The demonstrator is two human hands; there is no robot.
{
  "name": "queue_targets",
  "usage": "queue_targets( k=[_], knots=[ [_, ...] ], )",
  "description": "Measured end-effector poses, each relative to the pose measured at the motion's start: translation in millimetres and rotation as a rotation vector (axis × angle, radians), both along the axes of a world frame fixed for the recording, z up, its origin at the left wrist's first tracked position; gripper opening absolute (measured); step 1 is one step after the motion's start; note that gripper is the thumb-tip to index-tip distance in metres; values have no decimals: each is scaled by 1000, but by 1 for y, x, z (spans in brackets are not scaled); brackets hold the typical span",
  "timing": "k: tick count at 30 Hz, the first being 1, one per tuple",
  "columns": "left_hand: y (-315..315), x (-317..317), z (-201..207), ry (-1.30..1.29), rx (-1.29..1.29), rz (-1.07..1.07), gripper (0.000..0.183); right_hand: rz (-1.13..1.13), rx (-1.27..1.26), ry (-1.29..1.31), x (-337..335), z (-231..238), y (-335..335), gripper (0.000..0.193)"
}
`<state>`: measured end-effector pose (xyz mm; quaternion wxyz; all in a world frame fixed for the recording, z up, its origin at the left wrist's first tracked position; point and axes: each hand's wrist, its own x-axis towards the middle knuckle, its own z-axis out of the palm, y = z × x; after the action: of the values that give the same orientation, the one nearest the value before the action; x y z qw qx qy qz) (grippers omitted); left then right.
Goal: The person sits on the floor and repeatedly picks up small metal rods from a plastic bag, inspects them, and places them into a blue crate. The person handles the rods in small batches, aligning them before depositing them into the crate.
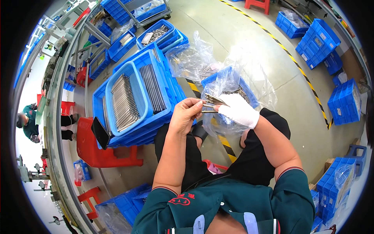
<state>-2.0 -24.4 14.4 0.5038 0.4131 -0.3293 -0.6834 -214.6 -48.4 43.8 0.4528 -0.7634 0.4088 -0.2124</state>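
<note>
In front of my knees, my bare left hand [187, 113] pinches the end of a thin metal rod between thumb and fingers. My right hand [239, 111], in a white glove, is closed around a small bunch of metal rods [212, 99] that fan out toward the left hand. Just beyond the gloved hand, a blue crate [249, 90] lined with clear plastic holds a loose heap of similar rods [240, 93]. To the left, a light blue basket [145, 99] carries neat rows of metal rods [124, 102], next to darker rods [152, 87].
The basket rests on stacked blue crates [171, 102] beside a red stool [91, 142]. Clear plastic bags [191, 58] lie past the crates. Blue crates [317, 43] line the right side. A person [29, 121] is at the far left, beyond a metal bench frame [58, 128].
</note>
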Motion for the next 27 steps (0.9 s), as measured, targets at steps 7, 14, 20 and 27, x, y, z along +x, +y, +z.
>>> queue_targets(
  k=[7, 14, 20, 27],
  knots=[
    [-2, 7, -13, -60, 43, -32, 16, -40, -233, 83, 5, -13, 6, 28],
    [2, -5, 3, 121, 58, 1, 20, -43, -77, 8, 1, -8, 0, 28],
    [-1, 1, -12, 336, 73, -109, 18, -24, -45, -1, 1, -3, 1, 27],
    [2, -4, -9, 325, 60, -74, 17, -46, -128, -13, 3, -12, 2, 28]
  ],
)
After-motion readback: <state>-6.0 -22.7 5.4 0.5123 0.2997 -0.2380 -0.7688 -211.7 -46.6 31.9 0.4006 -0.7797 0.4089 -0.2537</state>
